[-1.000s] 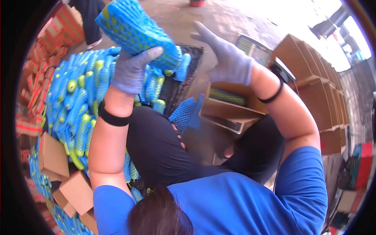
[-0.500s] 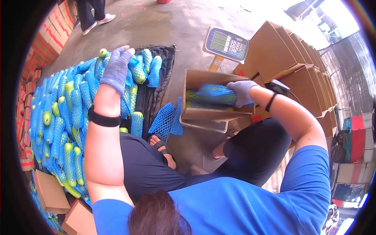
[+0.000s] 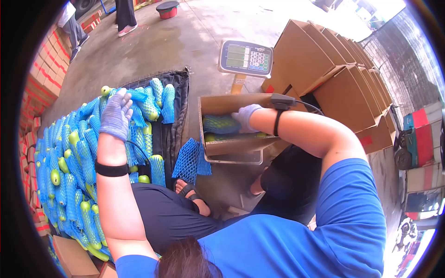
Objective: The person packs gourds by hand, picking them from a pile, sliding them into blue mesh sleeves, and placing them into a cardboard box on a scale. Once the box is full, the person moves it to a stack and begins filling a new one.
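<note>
My left hand point(image 3: 117, 116), in a grey-purple glove, rests over the far part of a pile of long green gourds point(image 3: 85, 150) in blue mesh sleeves. Its fingers are stretched out and slightly apart, with no gourd visibly gripped. Inside an open cardboard box point(image 3: 236, 144), my right hand point(image 3: 246, 116), gloved alike, closes on the right end of a netted gourd point(image 3: 220, 123). That gourd lies lengthwise in the box, and more green shows beneath it. My right fingertips are partly hidden. The box stands on a platform scale point(image 3: 236, 159).
The scale's display point(image 3: 245, 58) rises behind the box. Open cardboard boxes point(image 3: 320, 55) are stacked at the right. Empty blue mesh sleeves point(image 3: 187, 160) lie by my foot. Red-striped cartons point(image 3: 48, 69) line the far left, near other people's legs point(image 3: 125, 17). A red stool point(image 3: 168, 10) stands farther back.
My right hand has lowered the netted gourd deeper into the box, where it now lies. My left hand stays over the pile, its fingers spread a little more. The view has shifted.
</note>
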Demonstrator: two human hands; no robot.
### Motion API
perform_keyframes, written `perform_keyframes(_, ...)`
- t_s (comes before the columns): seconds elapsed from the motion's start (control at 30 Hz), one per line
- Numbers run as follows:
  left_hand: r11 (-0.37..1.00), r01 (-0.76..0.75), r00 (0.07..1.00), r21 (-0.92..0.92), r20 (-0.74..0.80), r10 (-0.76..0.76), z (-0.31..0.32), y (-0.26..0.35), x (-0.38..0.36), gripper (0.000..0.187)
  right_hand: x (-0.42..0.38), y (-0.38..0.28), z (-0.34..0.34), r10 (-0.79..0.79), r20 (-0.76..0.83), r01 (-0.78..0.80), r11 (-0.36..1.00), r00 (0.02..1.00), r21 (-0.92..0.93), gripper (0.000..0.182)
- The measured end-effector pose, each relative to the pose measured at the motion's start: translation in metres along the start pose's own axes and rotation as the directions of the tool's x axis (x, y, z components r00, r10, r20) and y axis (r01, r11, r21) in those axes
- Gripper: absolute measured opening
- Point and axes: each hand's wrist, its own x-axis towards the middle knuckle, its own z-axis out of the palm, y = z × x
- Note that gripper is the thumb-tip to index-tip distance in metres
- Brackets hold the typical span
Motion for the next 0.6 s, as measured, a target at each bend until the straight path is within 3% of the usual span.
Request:
perform_keyframes(0.03, 1.0, 0.0, 1.0, 0.005, 0.0, 0.0, -0.002, 0.009, -0.009, 0.057, -0.031, -0.007, -0.019, -0.002, -0.001, 0.002, 1.0, 1.0, 0.005, 0.064)
perform_keyframes(0.1, 0.943, 0.047, 0.996, -0.33, 0.091, -0.018, -0.008, 0.037, -0.035, 0.052, -0.081, -0.018, -0.04, -0.068, -0.048, 0.072, 0.992, 0.997, 0.102, 0.061)
perform_keyframes(0.13, 0.946, 0.045, 0.996, -0.322, 0.09, -0.017, -0.016, 0.048, -0.049, 0.052, -0.101, -0.023, -0.044, -0.071, -0.053, 0.077, 0.991, 0.996, 0.109, 0.061)
perform_keyframes(0.2, 0.911, 0.048, 0.916, -0.409, 0.383, 0.123, -0.042, 0.066, -0.075, 0.049, -0.129, -0.026, -0.044, -0.187, -0.319, 0.256, 0.947, 0.929, 0.192, 0.05)
perform_keyframes(0.23, 0.913, 0.044, 0.917, -0.405, 0.38, 0.124, -0.053, 0.073, -0.088, 0.049, -0.131, -0.025, -0.039, -0.19, -0.323, 0.261, 0.946, 0.927, 0.192, 0.05)
perform_keyframes(0.3, 0.911, -0.103, 0.77, -0.4, 0.547, 0.328, -0.081, 0.077, -0.113, 0.046, -0.131, -0.023, -0.029, -0.282, -0.355, 0.333, 0.939, 0.891, 0.09, 0.054)
perform_keyframes(0.33, 0.911, -0.107, 0.779, -0.399, 0.535, 0.326, -0.103, 0.07, -0.122, 0.046, -0.141, -0.023, -0.043, -0.312, -0.217, 0.321, 0.947, 0.925, 0.008, 0.057)
perform_keyframes(0.4, 0.889, -0.202, 0.823, -0.41, 0.421, 0.382, -0.16, 0.044, -0.137, 0.044, -0.147, -0.019, -0.051, -0.31, -0.224, 0.336, 0.938, 0.924, 0.087, 0.06)
perform_keyframes(0.43, 0.895, -0.212, 0.9, -0.391, 0.279, 0.335, -0.189, 0.022, -0.144, 0.042, -0.145, -0.017, -0.05, -0.294, -0.23, 0.336, 0.926, 0.928, 0.171, 0.063)
perform_keyframes(0.47, 0.899, -0.213, 0.912, -0.384, 0.253, 0.324, -0.198, -0.003, -0.159, 0.04, -0.143, -0.018, -0.046, -0.3, -0.28, 0.349, 0.926, 0.912, 0.144, 0.065)
perform_keyframes(0.53, 0.884, -0.107, 0.947, -0.456, 0.225, 0.231, -0.227, -0.065, -0.174, 0.038, -0.142, -0.013, -0.041, -0.315, -0.219, 0.353, 0.921, 0.923, 0.163, 0.065)
perform_keyframes(0.57, 0.875, -0.055, 0.989, -0.481, 0.092, 0.113, -0.224, -0.094, -0.192, 0.036, -0.139, -0.01, -0.04, -0.31, -0.16, 0.337, 0.924, 0.937, 0.181, 0.065)
perform_keyframes(0.6, 0.938, -0.047, 0.99, -0.343, -0.138, -0.001, -0.22, -0.123, -0.203, 0.036, -0.139, -0.009, -0.035, -0.325, -0.202, 0.361, 0.916, 0.924, 0.178, 0.065)
